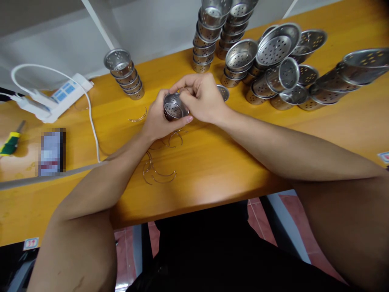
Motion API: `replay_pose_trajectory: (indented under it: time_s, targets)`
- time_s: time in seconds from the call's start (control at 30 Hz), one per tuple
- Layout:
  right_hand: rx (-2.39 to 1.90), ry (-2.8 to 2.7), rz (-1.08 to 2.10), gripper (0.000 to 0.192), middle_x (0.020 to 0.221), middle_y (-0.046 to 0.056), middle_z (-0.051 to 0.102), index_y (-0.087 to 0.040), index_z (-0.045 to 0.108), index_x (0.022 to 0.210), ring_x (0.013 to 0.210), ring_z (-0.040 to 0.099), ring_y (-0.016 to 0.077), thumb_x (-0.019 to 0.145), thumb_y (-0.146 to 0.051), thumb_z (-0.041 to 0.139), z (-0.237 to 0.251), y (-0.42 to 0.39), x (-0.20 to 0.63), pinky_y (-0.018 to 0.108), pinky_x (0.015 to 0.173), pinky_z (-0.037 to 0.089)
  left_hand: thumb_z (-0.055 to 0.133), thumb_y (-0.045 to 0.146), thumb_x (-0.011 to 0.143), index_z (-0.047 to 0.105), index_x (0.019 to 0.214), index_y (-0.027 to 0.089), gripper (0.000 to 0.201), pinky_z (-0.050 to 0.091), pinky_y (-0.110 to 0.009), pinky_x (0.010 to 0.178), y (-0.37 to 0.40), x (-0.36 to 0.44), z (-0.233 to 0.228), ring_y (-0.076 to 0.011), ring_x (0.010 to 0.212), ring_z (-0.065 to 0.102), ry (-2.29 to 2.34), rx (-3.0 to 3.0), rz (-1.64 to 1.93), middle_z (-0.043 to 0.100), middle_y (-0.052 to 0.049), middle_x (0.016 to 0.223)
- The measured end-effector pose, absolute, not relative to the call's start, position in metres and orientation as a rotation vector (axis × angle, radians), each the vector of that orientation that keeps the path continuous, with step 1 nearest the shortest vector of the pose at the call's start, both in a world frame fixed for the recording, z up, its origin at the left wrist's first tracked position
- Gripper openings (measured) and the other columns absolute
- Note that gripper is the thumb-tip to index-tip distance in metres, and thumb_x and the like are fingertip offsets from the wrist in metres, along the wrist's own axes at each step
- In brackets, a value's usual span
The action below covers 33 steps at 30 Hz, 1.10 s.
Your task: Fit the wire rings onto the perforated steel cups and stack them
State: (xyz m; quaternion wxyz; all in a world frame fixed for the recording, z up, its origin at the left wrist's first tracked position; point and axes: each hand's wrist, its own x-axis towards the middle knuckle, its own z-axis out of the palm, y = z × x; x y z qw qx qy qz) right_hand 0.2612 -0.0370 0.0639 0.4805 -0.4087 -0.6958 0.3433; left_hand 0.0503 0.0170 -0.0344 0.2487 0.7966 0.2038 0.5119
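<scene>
A small perforated metal cup (174,108) is tilted so that its open mouth and holed bottom face me. My left hand (158,119) is wrapped around its left and lower side, with the thumb along the near rim. At the cup's right rim is my right hand (202,97), its thumb and index finger bent together in a pinch. Whatever lies between those fingertips is too small to make out. Curved thin wire pieces (164,176) lie on the table below my left hand, and another wire piece (139,117) lies to its left.
Stacked perforated cups (203,52) stand at the back, with a shorter stack (126,77) farther left. Many cups (273,81) crowd the right side. On the left are a white power strip (65,95), a pixelated phone (51,153) and a green-yellow screwdriver (12,142).
</scene>
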Motion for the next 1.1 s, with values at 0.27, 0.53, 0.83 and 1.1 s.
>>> replay_pose_trajectory:
  time_s: [0.27,0.53,0.83,1.1]
  targets:
    - [-0.631,-1.839,1.481,0.060,0.089,-0.003,0.086,-0.023,0.080,0.115,0.046,0.059,0.0074,0.101,-0.074,0.107,0.093,-0.034,0.298,0.026,0.037,0.036,0.095,0.099,0.101,0.077,0.130,0.031,0.076,0.060,-0.038,0.072,0.029,0.044,-0.045,-0.0201,0.076,0.067,0.497,1.926,1.336,0.071,-0.001,0.099]
    - [-0.656,-1.749,1.529,0.064,0.071,-0.008,0.077,-0.027,0.071,0.102,0.043,0.059,0.0099,0.093,-0.073,0.114,0.082,-0.035,0.292,0.025,0.035,0.033,0.106,0.111,0.070,0.073,0.146,0.032,0.114,0.069,-0.048,0.092,0.035,0.049,-0.050,-0.0305,0.108,0.080,0.471,1.975,1.299,0.079,-0.007,0.127]
    - [-0.766,-1.691,1.483,0.066,0.070,-0.008,0.077,-0.030,0.069,0.100,0.047,0.062,0.0127,0.091,-0.076,0.114,0.082,-0.038,0.289,0.029,0.036,0.031,0.114,0.077,0.093,0.072,0.146,0.029,0.083,0.071,-0.054,0.116,0.026,0.048,-0.035,-0.0350,0.128,0.085,0.657,1.951,1.243,0.082,-0.010,0.138]
    - [-0.891,-1.733,1.399,0.068,0.064,-0.007,0.074,-0.033,0.069,0.093,0.048,0.064,0.0182,0.082,-0.081,0.117,0.089,-0.043,0.286,0.033,0.038,0.043,0.109,0.077,0.101,0.074,0.142,0.031,0.071,0.074,-0.054,0.114,0.018,0.052,-0.022,-0.0344,0.126,0.087,0.744,1.990,1.196,0.085,-0.011,0.137]
